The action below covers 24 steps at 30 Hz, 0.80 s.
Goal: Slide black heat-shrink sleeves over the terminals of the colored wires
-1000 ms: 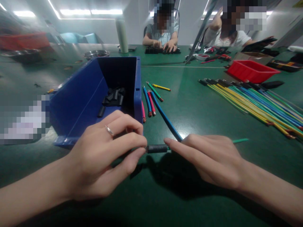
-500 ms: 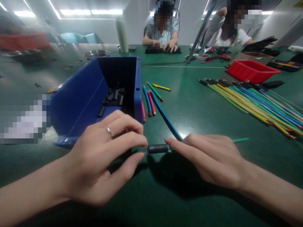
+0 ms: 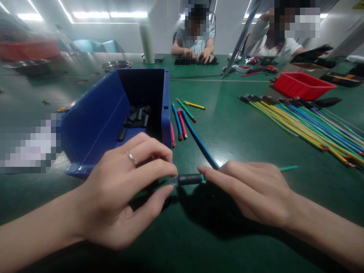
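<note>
My right hand [image 3: 256,193] grips a thin green wire [image 3: 287,168] whose near end carries a black sleeve [image 3: 190,179] and a small metal ring terminal [image 3: 173,181]. My left hand [image 3: 125,185], with a ring on one finger, hovers at that end; its forefinger touches the terminal from above and the thumb has come away below it. A blue bin [image 3: 113,113] holding several short black sleeves [image 3: 136,115] stands just behind my left hand.
Short blue, red, pink, green and yellow wires [image 3: 182,121] lie right of the bin. A long row of coloured wires [image 3: 307,121] and a red tray [image 3: 303,85] lie far right. Two people sit at the table's far side.
My left thumb and forefinger have parted, letting go of the sleeved end, so the ring terminal now shows. My right hand has stayed in place.
</note>
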Each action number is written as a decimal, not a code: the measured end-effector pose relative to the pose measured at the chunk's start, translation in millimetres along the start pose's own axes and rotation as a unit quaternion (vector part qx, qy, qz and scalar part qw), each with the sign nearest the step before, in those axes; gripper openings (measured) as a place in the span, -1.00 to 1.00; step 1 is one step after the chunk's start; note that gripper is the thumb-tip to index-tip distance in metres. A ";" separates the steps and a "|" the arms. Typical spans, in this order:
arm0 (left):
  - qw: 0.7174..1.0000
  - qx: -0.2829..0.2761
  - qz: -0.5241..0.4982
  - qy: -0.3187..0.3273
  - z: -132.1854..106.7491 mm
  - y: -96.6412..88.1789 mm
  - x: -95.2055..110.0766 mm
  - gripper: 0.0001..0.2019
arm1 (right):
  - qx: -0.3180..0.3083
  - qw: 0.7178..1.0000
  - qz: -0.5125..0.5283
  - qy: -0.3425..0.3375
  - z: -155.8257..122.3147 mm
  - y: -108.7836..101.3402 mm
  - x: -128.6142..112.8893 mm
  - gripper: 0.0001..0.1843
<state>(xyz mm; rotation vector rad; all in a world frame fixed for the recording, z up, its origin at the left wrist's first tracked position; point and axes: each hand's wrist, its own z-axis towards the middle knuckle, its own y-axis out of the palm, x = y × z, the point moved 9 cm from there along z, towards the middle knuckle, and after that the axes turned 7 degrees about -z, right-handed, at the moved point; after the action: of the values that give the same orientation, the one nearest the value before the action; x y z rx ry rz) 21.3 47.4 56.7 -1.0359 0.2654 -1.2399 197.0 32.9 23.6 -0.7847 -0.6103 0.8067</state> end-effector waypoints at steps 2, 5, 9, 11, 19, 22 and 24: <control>1.000 -0.002 0.003 0.000 -0.3 0.2 0.0 -0.82 | -0.002 1.000 -0.006 -0.002 -0.5 0.8 -0.1 -0.60; 1.000 -0.003 0.004 -0.007 -0.8 0.4 -0.8 -0.80 | -0.009 1.000 -0.005 0.001 -0.7 2.0 0.7 -0.60; 1.000 0.000 -0.003 -0.008 -0.8 -0.2 -0.5 -0.78 | -0.005 1.000 0.004 0.001 -0.3 0.9 1.1 -0.58; 1.000 0.001 0.001 -0.007 -0.6 -0.4 -0.5 -0.77 | -0.006 1.000 0.004 0.001 -0.5 1.2 1.1 -0.56; 1.000 0.004 0.003 -0.005 -1.1 -0.4 -0.6 -0.77 | 0.001 1.000 -0.005 0.003 0.0 0.8 0.7 -0.59; 1.000 0.001 0.001 -0.004 -0.5 -0.3 -0.5 -0.79 | -0.002 1.000 0.002 0.001 0.6 1.4 0.6 -0.59; 1.000 -0.002 -0.001 -0.002 0.2 0.0 -0.4 -0.81 | -0.006 1.000 0.001 0.000 0.2 2.1 0.4 -0.59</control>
<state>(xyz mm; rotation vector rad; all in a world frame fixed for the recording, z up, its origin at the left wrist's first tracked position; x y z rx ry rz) 21.3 47.9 56.7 -1.0421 0.2644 -1.2397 196.3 34.3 22.1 -0.7957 -0.6155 0.8049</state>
